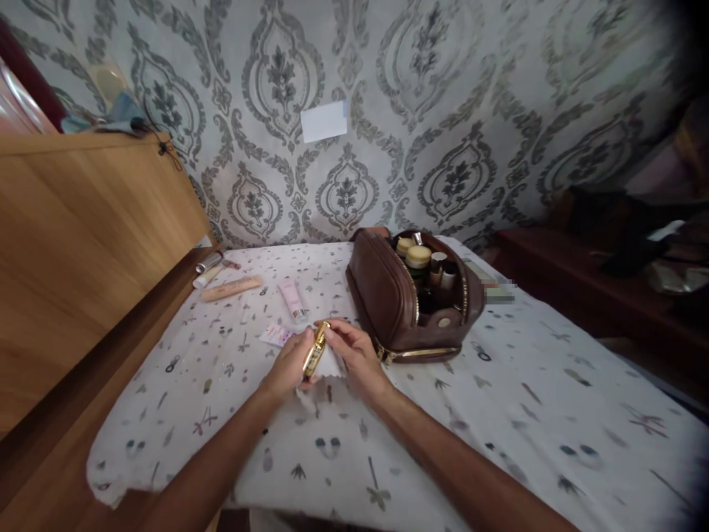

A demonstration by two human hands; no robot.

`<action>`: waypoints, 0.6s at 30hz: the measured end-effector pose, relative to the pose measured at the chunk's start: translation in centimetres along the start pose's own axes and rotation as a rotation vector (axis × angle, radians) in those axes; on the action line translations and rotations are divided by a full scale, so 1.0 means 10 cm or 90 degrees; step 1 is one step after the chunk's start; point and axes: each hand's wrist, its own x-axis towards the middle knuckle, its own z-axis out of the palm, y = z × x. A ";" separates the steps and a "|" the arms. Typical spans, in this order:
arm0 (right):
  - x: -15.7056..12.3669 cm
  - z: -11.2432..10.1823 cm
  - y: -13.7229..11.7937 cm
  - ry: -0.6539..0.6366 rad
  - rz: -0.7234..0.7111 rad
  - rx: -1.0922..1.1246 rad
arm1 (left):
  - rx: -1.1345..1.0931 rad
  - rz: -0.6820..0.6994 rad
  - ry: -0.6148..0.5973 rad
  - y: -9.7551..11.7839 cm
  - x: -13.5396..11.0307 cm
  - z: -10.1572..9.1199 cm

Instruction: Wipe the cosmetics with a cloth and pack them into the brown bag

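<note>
Between both hands is a small shiny gold bottle (314, 357), tilted, with dark lettering on its side. My left hand (289, 362) is closed around its lower part. At its upper end, the thumb and fingers of my right hand (357, 355) pinch the gold top. Something white like a tissue or wipe (331, 362) shows behind the bottle under my right hand. Just beyond my left hand lie a pink tube (291, 298) with a silver cap and a white-and-purple packet (278, 335). Right of my hands stands an open brown toiletry bag (382, 284) holding several jars and bottles.
Along the left of the patterned tablecloth (233, 458) lie a peach tube (231, 288), a silver-capped container (209, 261) and a pale tube (206, 277). A wooden panel (94, 244) borders the left side. Patterned wallpaper (360, 66) covers the wall behind.
</note>
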 end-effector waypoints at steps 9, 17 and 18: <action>0.05 -0.02 0.04 0.121 0.016 0.074 | 0.130 0.128 -0.072 0.07 -0.11 -0.03; 0.02 0.00 0.00 0.083 0.057 0.110 | 0.083 0.079 -0.092 0.11 -0.12 -0.02; 0.02 0.00 -0.01 0.075 0.064 0.116 | 0.070 0.065 -0.085 0.11 -0.12 -0.02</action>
